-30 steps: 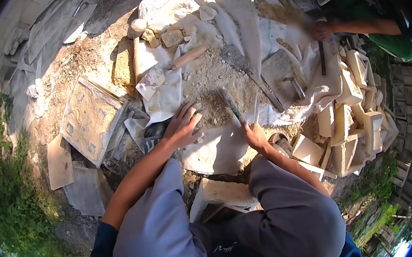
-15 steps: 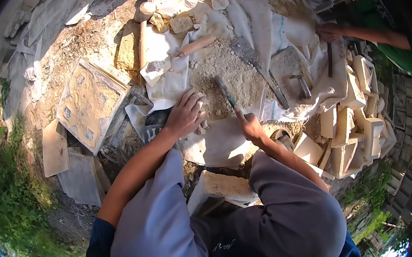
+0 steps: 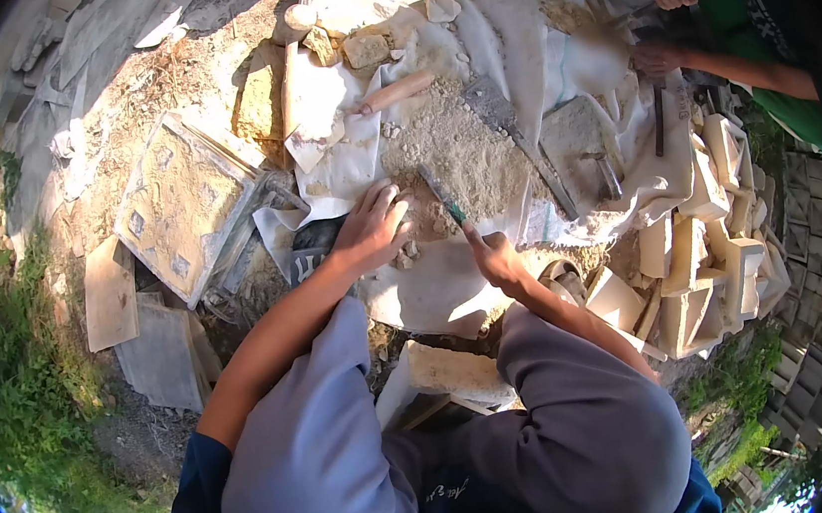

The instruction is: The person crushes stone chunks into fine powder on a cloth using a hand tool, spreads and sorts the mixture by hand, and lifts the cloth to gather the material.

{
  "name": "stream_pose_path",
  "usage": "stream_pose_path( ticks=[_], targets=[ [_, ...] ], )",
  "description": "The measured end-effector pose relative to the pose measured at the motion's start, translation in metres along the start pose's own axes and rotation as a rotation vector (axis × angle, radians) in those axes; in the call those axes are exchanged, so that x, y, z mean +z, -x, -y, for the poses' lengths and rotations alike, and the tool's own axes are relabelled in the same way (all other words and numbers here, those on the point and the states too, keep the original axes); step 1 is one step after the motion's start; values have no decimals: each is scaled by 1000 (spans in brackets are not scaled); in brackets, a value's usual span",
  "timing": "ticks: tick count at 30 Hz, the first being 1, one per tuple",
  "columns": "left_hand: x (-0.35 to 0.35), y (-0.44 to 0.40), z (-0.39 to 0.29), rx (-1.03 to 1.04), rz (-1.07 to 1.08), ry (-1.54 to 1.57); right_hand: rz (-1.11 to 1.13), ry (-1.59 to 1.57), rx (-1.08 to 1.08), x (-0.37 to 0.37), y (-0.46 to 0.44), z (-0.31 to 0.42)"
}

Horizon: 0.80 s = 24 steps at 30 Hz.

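My right hand (image 3: 495, 254) is closed on the handle end of a flat, narrow metal tool (image 3: 440, 193) with a green patch near my fingers. The tool points away from me, over a heap of pale rubble and dust (image 3: 483, 174). To its left, my left hand (image 3: 368, 229) lies with fingers curled down on the debris; what sits under them is hidden. Small stone chips (image 3: 407, 255) are beside that hand. Between my knees stands a pale stone block (image 3: 453, 372).
A wooden handle (image 3: 396, 92) and a long metal tool (image 3: 519, 140) lie beyond the rubble. Cut stone pieces (image 3: 702, 256) are piled at right, a dusty slab (image 3: 176, 211) at left. A co-worker's hand (image 3: 656, 58) works at upper right.
The metal tool's tip has shifted slightly left, and my right hand moved a little left and down. My left hand has barely moved. The co-worker's upper hand has moved left.
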<state>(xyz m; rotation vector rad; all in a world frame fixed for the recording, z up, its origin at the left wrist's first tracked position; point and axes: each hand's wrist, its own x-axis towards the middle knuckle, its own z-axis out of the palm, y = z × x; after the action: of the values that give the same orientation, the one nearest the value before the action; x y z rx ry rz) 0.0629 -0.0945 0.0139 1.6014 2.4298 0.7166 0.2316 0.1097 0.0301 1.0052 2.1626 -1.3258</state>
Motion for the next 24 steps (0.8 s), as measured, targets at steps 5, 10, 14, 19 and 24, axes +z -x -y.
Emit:
stream_pose_path(
  ticks=[5, 10, 14, 19, 24],
  targets=[
    [2, 6, 1, -6, 15, -68, 37, -236, -191, -16, -7, 6],
    [-2, 5, 1, -40, 86, 36, -95, -207, -278, -1, 0, -21],
    [11, 6, 10, 45, 28, -42, 59, -57, 197, -15, -15, -31],
    [5, 2, 10, 144, -74, -63, 101, 162, 103, -71, 4, 8],
    [4, 3, 9, -6, 61, 5, 53, 405, -34, -141, 20, 37]
  ],
)
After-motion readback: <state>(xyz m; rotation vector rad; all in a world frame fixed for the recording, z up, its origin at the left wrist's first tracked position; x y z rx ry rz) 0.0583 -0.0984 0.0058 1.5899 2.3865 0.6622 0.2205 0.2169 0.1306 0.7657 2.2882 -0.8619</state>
